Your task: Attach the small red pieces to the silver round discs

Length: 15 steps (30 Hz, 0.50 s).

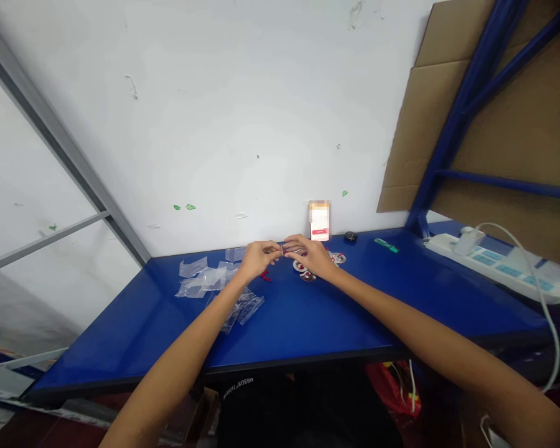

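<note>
Holding thin item (284, 249) between left hand (260, 260) and right hand (308, 256); item unclear.

The workbench top (303, 323) is blue, the discs (338, 257) white and red.

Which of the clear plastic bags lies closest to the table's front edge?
The bag in front of the left hand, lying nearest the person; the other bags are bunched farther back, toward the wall.
</note>
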Each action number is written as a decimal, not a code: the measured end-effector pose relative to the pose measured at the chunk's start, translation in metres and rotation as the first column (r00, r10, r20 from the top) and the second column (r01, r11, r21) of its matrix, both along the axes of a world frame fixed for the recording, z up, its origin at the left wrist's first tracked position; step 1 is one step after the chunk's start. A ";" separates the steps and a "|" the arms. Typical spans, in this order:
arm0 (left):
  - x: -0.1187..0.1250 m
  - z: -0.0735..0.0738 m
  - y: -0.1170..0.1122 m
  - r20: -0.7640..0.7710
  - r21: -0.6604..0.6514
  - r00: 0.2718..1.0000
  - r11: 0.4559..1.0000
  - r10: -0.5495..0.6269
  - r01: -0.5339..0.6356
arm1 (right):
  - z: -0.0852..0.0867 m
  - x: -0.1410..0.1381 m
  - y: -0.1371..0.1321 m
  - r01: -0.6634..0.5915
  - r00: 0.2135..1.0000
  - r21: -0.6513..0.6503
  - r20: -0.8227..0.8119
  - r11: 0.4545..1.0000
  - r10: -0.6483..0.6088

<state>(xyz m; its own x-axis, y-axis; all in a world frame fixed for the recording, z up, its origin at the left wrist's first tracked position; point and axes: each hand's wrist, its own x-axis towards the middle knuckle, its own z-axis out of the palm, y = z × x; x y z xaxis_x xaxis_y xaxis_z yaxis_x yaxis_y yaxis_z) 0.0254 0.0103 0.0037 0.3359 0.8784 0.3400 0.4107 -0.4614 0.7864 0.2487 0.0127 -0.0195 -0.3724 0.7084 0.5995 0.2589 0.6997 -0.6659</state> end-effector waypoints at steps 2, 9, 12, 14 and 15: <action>0.003 -0.003 0.000 0.170 -0.096 0.985 0.995 -0.005 0.021 | 0.000 -0.002 0.001 0.006 0.995 -0.023 -0.096 1.000 -0.008; 0.006 -0.004 -0.006 0.339 -0.229 0.938 0.960 -0.075 0.159 | 0.005 -0.004 0.005 0.024 0.986 -0.071 -0.161 0.997 -0.036; -0.001 0.004 -0.004 0.301 -0.206 0.948 0.964 -0.103 0.170 | 0.021 0.014 0.007 0.101 0.989 0.115 0.093 0.988 -0.112; -0.006 0.009 0.000 0.249 -0.151 0.967 0.984 -0.051 0.091 | 0.034 0.031 0.009 0.073 0.945 0.193 0.299 0.978 -0.130; -0.008 0.010 0.002 0.213 -0.119 0.977 0.992 -0.013 0.040 | 0.039 0.040 0.011 0.052 0.930 0.174 0.350 0.983 -0.112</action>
<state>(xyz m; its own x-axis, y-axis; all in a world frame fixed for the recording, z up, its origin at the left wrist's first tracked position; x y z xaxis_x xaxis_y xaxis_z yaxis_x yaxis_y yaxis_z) 0.0170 0.0123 0.0138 0.2915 0.9093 0.2971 0.2180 -0.3656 0.9049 0.2886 0.0234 0.0198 -0.5274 0.6519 0.5449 0.5196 0.7549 -0.4003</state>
